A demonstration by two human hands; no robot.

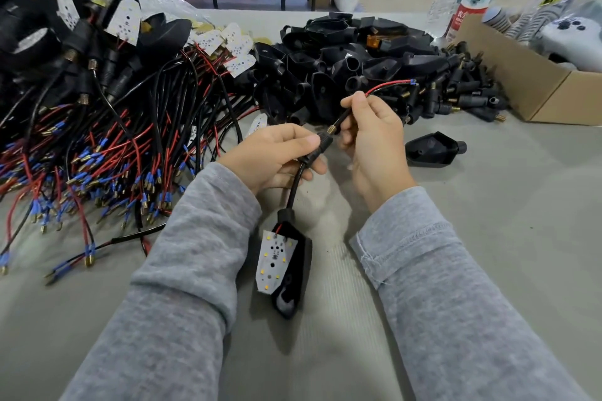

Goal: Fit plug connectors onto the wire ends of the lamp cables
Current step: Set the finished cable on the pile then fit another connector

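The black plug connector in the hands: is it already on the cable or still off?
On. The black plug connector sits around the black cable; its red and black wire ends stick out past the right hand.

Bright, even overhead light, soft shadows under the sleeves (182, 270), wide-angle bending at edges — top-left corner blurred.

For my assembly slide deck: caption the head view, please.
Left hand steadies the black plug connector while right hand feeds the lamp cable through.

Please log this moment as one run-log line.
left hand: grips black plug connector | right hand: pinches cable above it | wire ends: bare of plug | lamp housing: on table
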